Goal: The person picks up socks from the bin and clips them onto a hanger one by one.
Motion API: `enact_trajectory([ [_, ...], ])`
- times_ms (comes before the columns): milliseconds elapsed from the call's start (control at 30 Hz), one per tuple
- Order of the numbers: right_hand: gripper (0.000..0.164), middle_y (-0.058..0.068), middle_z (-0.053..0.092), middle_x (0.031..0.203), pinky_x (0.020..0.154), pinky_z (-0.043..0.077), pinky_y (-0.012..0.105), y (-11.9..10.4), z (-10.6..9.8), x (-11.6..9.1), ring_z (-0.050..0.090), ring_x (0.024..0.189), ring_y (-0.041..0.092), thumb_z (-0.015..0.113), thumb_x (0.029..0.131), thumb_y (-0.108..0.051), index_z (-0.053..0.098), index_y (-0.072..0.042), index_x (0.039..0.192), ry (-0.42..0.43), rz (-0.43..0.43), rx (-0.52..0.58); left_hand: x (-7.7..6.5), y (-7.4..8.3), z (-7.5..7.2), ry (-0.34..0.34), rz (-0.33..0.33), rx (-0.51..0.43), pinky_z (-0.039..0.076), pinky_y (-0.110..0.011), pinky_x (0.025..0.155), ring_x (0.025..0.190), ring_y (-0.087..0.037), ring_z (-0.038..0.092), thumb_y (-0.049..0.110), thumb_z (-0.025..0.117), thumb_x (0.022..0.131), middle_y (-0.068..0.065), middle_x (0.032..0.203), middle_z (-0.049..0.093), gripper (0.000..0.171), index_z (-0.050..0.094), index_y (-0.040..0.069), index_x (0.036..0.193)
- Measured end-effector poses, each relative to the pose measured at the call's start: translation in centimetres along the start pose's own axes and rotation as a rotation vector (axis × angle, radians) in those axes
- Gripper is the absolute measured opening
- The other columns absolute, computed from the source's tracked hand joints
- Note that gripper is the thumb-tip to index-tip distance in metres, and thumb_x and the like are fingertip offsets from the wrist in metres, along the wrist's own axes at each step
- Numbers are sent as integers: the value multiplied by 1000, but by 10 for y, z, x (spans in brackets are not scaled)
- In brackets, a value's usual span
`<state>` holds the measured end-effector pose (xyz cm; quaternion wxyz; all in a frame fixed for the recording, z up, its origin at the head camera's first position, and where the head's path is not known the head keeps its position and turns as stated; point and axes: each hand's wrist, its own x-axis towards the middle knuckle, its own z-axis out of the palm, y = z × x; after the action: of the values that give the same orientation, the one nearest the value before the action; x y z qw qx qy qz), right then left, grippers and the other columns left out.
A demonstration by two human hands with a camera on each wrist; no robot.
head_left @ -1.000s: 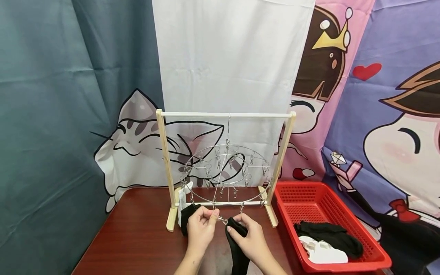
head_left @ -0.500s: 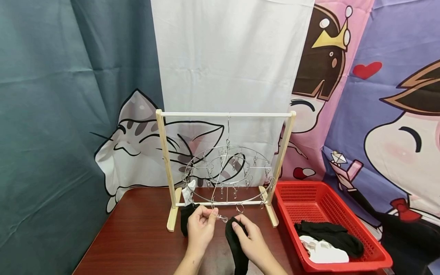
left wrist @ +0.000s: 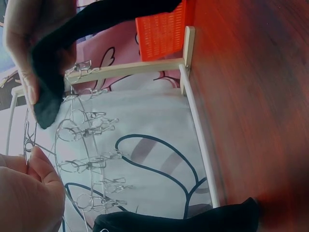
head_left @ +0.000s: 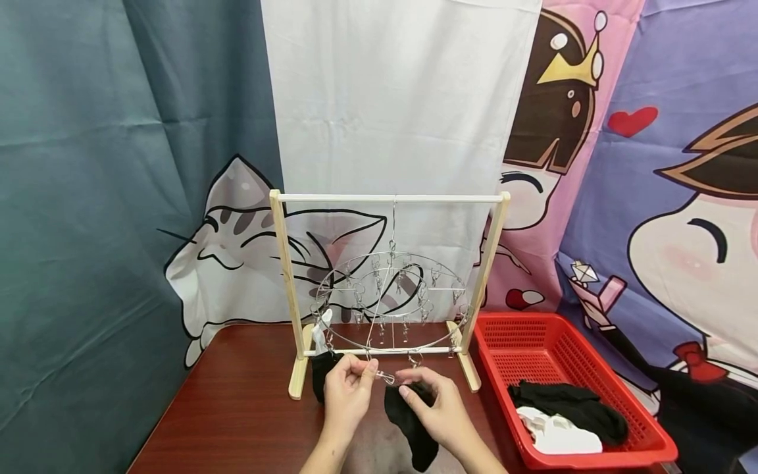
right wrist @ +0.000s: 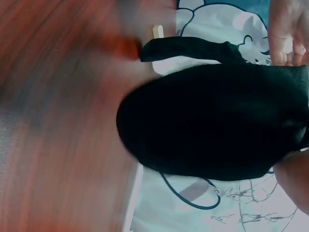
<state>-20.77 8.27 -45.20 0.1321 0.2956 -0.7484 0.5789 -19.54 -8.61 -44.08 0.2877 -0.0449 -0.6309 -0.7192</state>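
My left hand (head_left: 349, 392) pinches a small metal clip (head_left: 386, 377) at the front of the round wire drying hanger (head_left: 346, 339). Just right of it, my right hand (head_left: 437, 407) holds a black sock (head_left: 408, 421) by its upper edge, and the rest dangles down. In the left wrist view the sock (left wrist: 46, 96) is close to the clip (left wrist: 30, 142) but looks apart from it. The same sock (right wrist: 207, 121) fills much of the right wrist view. Another black sock (head_left: 320, 372) and a white sock (head_left: 320, 332) hang at the hanger's left side.
A wooden stand (head_left: 287, 276) with a white top bar (head_left: 337, 197) bears the hanger on the brown table (head_left: 237, 408). To the right stands a red basket (head_left: 592, 359) with black cloth (head_left: 571, 405) and white cloth (head_left: 559, 434) inside. Printed curtains surround the table.
The right hand has shifted its grip on the black sock, whose hanging end has swung right. The left hand stays at the clip. The hanger has swayed a little.
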Motion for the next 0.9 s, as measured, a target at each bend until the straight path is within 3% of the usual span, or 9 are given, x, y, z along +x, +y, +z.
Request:
enact_trajectory([
  [133,27,4,74,92,79,55,27,-2,0,4,69,86,12,75,89,0,62,-6,112,16,23,37,-1,-1,1,-14,-6,24,52,-15,61,67,-4,62,-8,72,88,-19,78,67,19,57,-9,76],
  [333,31,4,71,93,78,54,26,-2,2,6,69,83,13,74,87,6,60,-7,111,28,10,31,-2,-2,2,-28,22,40,51,-15,59,66,-4,62,-8,73,87,-19,78,67,19,58,-7,76],
  [700,39,8,74,92,81,55,27,-2,-4,8,69,88,12,68,83,16,59,-3,115,-33,-36,42,-3,-1,1,-39,17,53,53,-16,61,69,-3,63,-8,73,88,-20,79,68,19,58,-7,76],
  [900,44,10,68,90,76,54,25,-5,-2,8,69,81,16,72,81,16,54,-2,118,-23,44,67,-3,-2,1,-55,-13,52,52,-16,58,66,-4,62,-8,73,87,-18,77,68,19,58,-6,75],
])
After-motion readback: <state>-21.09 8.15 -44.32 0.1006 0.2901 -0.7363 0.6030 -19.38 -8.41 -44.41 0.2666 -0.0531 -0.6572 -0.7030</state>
